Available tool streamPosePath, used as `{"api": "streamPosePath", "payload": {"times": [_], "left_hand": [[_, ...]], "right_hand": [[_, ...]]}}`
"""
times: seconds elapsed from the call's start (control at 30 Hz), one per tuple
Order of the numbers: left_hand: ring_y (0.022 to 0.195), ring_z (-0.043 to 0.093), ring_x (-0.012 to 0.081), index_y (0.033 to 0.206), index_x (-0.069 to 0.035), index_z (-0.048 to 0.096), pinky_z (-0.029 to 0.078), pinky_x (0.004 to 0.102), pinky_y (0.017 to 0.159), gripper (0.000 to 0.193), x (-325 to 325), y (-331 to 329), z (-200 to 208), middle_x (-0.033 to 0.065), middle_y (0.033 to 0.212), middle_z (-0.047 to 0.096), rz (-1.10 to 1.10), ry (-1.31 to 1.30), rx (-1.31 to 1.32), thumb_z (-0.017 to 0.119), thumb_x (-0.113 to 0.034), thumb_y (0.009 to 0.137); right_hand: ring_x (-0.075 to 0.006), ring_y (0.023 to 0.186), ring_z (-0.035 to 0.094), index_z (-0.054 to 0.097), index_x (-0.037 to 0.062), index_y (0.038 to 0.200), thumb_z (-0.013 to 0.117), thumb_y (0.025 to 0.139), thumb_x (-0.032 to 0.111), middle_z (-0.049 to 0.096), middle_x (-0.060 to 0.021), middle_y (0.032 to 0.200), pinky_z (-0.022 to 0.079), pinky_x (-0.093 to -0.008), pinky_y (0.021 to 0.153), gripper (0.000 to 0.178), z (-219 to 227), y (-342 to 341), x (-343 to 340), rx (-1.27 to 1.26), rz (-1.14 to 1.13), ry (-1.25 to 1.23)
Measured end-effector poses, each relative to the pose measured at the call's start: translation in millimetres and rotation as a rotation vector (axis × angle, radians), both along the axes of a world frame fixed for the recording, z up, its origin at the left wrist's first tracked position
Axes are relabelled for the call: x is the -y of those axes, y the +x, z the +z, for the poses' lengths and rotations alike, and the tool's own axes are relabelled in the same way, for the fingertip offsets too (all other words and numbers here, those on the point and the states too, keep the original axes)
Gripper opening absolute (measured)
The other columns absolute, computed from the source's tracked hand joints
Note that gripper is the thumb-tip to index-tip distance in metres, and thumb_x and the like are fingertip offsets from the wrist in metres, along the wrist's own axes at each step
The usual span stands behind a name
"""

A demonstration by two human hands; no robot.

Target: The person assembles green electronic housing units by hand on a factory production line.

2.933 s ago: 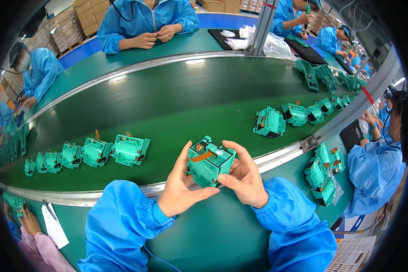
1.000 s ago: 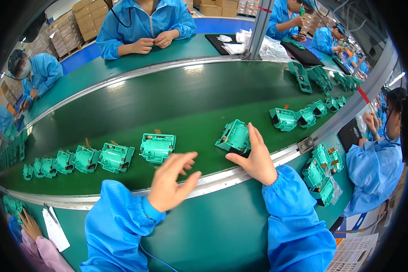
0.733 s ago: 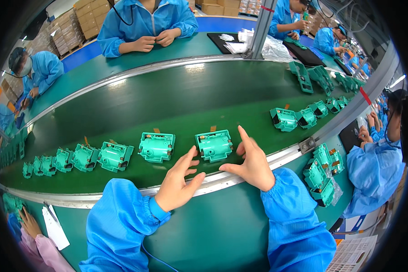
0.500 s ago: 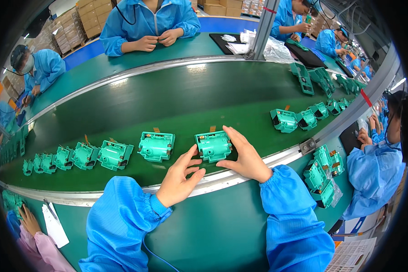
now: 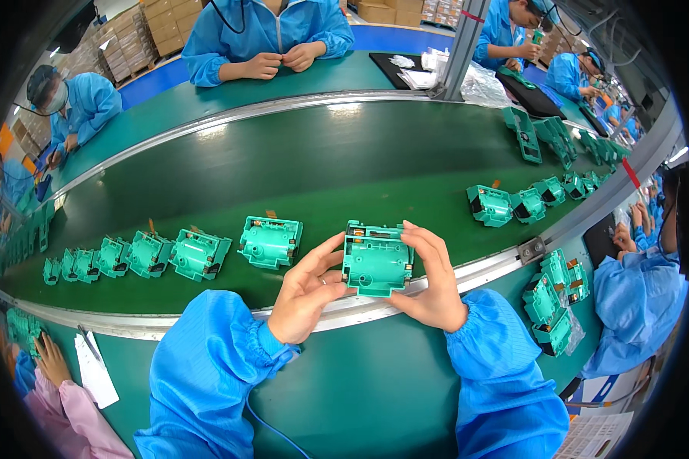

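Between my two hands is a green plastic housing (image 5: pixel 378 262), raised over the belt's near metal rail. My left hand (image 5: pixel 308 289) grips its left side, thumb near the lower corner. On the right side, my right hand (image 5: pixel 432 279) holds it with fingers at the upper corner and thumb below. The housing's open inner side shows, with small metal contacts along its upper edge. Left of my hands, another green housing (image 5: pixel 270 242) lies on the green belt (image 5: pixel 283 168), heading a row of several like it (image 5: pixel 199 254).
More housings (image 5: pixel 490 205) and long green covers (image 5: pixel 522 135) lie on the belt at the right. Several housings (image 5: pixel 547 302) sit on my bench beside a metal post (image 5: pixel 643 164). Co-workers in blue sit opposite (image 5: pixel 272 38) and at right (image 5: pixel 635 298). A paper (image 5: pixel 96 371) lies at left.
My hands have closed on the housing and lifted it off the belt, toward me and slightly right. The view has shifted a little; the other housings keep their places in the row.
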State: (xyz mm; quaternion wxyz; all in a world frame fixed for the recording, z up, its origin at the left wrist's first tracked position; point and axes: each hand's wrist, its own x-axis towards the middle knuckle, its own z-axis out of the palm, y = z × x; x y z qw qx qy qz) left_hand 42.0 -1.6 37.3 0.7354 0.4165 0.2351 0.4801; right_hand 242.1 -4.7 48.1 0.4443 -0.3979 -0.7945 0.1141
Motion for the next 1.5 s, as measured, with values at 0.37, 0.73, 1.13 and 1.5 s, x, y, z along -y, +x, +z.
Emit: {"api": "streamPosePath", "payload": {"times": [0.37,0.73,1.13,1.5], "left_hand": [[0.106,0.049,0.0233,0.134,-0.006,0.024,0.044,0.0373,0.086,0.062,-3.1,-1.8,-4.1,0.0157,0.121,0.042,0.012,-0.055,0.044,0.046,0.004,0.077],[0.096,0.051,0.0163,0.134,-0.005,0.026,0.044,0.0316,0.085,0.067,15.4,15.2,3.4,0.0138,0.126,0.04,0.011,-0.072,0.059,0.043,0.011,0.072],[0.083,0.054,0.0109,0.131,-0.005,0.034,0.047,0.0265,0.077,0.057,92.2,22.9,42.1,0.0115,0.113,0.049,0.127,0.109,-0.099,0.054,0.004,0.079],[0.096,0.053,0.0166,0.133,-0.013,0.032,0.048,0.0307,0.08,0.059,156.2,-5.6,74.4,0.0108,0.113,0.051,0.16,0.076,-0.151,0.052,0.003,0.079]], "right_hand": [[-0.0346,0.116,0.041,0.042,0.0025,0.118,0.069,0.054,0.001,0.041,-0.0187,0.12,0.041,-0.0388,0.092,0.07,-5.6,-2.1,-2.2,0.008,0.038,0.001],[-0.0348,0.115,0.041,0.042,0.0021,0.118,0.068,0.055,-0.001,0.041,-0.0184,0.119,0.041,-0.0389,0.091,0.067,3.7,13.3,19.3,0.024,0.038,0.012],[-0.0347,0.115,0.041,0.041,0.0028,0.119,0.07,0.057,0.003,0.04,-0.019,0.122,0.04,-0.0378,0.092,0.068,40.8,15.6,98.0,-0.009,-0.001,0.016],[-0.0287,0.11,0.047,0.034,0.0033,0.127,0.071,0.062,0.005,0.038,-0.0171,0.126,0.041,-0.036,0.09,0.075,72.7,-12.8,160.6,-0.154,0.049,-0.084]]}}
